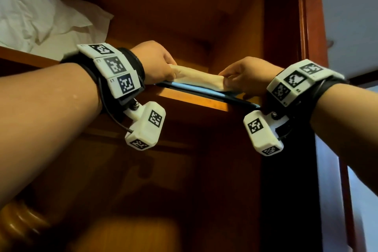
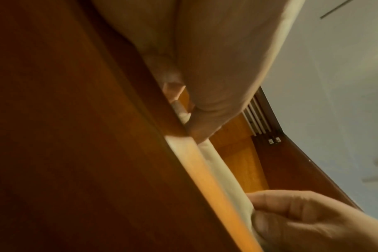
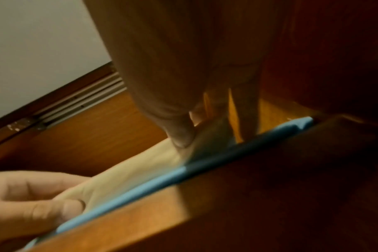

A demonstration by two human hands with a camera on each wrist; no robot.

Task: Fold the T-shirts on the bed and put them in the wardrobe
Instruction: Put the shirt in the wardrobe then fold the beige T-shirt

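A folded cream T-shirt (image 1: 199, 79) lies at the front of a wooden wardrobe shelf (image 1: 196, 101), on top of a folded blue T-shirt (image 1: 204, 93). My left hand (image 1: 169, 71) grips its left end and my right hand (image 1: 227, 80) pinches its right end. In the right wrist view the right thumb (image 3: 181, 136) presses into the cream T-shirt (image 3: 129, 173) above the blue T-shirt (image 3: 162, 179), with the left hand (image 3: 32, 196) curled round the other end. The left wrist view shows the cream T-shirt (image 2: 222, 170) along the shelf edge (image 2: 216, 187). The shirts' far parts are hidden.
White crumpled bedding (image 1: 41, 12) fills the left part of the same shelf. The wardrobe's side panel and door frame (image 1: 286, 47) stand close to my right hand. A wooden rail (image 1: 20, 225) sits low at the left. Pale wall (image 1: 351, 6) lies to the right.
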